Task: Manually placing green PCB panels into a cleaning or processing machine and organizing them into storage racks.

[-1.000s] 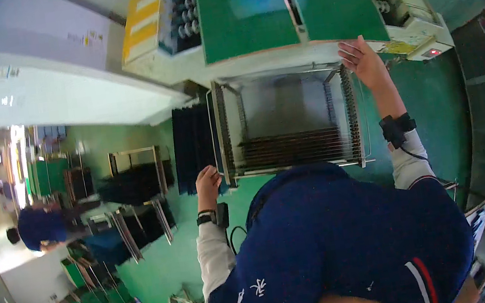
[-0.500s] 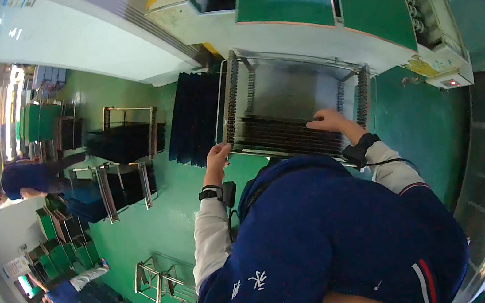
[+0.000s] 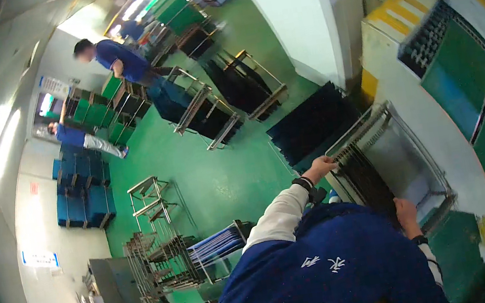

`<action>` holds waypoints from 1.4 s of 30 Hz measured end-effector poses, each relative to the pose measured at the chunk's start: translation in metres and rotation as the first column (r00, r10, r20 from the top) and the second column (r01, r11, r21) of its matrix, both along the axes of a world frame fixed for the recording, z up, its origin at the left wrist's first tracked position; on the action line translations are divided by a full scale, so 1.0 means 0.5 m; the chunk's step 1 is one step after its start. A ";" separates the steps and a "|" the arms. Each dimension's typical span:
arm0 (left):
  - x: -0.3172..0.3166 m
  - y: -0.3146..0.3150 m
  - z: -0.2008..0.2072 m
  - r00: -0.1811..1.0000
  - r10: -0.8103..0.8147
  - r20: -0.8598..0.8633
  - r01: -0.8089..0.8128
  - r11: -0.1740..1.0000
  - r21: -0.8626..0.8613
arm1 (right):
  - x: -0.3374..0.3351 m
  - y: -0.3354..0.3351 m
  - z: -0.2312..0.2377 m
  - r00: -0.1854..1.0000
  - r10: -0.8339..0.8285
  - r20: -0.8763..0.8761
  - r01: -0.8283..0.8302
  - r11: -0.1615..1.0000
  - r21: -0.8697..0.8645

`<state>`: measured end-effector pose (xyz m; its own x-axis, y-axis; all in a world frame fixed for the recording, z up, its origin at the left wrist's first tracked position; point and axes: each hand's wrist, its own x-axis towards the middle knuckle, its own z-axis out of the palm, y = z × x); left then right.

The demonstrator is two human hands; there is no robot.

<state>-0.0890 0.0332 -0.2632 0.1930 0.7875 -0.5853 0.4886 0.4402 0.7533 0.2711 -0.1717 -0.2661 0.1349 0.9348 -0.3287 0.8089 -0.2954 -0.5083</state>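
A metal rack point(image 3: 429, 153) with slotted, comb-like side rails stands in front of me. Thin dark panels point(image 3: 365, 179) fill its near part in a tight row. At the rack's left corner, the fingers of my left hand point(image 3: 321, 168) are closed on the frame near the panel ends. My right hand point(image 3: 406, 213) rests at the other end of the panels, touching their edges. Its fingers are bent and partly hidden, so their grip is unclear. Beyond my left hand, another stack of dark panels point(image 3: 313, 123) stands beside the rack.
A cream machine with green panels point(image 3: 462, 80) borders the rack on the right, near a white pillar point(image 3: 303, 12). Loaded racks point(image 3: 239, 84) stand farther off. Bare metal racks point(image 3: 161, 256) are at left. One person point(image 3: 124, 59) stands among racks; another point(image 3: 76, 137) is near the wall.
My view has swung left, so the rack now sits on the right and more of the left wall shows. Both hands remain at the rack; my right hand is nearer the panels' end.
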 end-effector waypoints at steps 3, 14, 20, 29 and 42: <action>0.004 0.010 0.009 0.999 -0.041 0.030 0.040 0.999 0.020 | 0.032 -0.020 -0.083 0.988 0.106 0.116 -0.125 0.976 0.177; 0.002 0.000 -0.012 0.995 -0.038 -0.092 0.056 0.976 0.208 | 0.044 0.000 -0.061 0.990 0.003 -0.143 -0.007 1.000 -0.027; -0.015 0.022 -0.010 0.911 -0.400 -0.099 0.411 0.903 0.128 | 0.055 0.008 -0.097 0.993 0.011 -0.115 -0.027 0.989 -0.144; -0.015 -0.002 0.166 0.780 -0.597 -0.189 0.604 0.797 -0.025 | 0.055 0.017 -0.110 0.995 0.009 -0.095 -0.021 0.992 -0.128; 0.000 0.017 0.137 0.658 -0.677 -0.331 0.686 0.719 -0.106 | 0.092 0.007 -0.196 0.997 0.031 -0.068 -0.037 0.996 -0.086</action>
<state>-0.0889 0.0418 -0.1945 0.4863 0.5279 -0.6963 0.8569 -0.1322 0.4982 0.3170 -0.1682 -0.3642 0.0789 0.9058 -0.4163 0.7846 -0.3140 -0.5346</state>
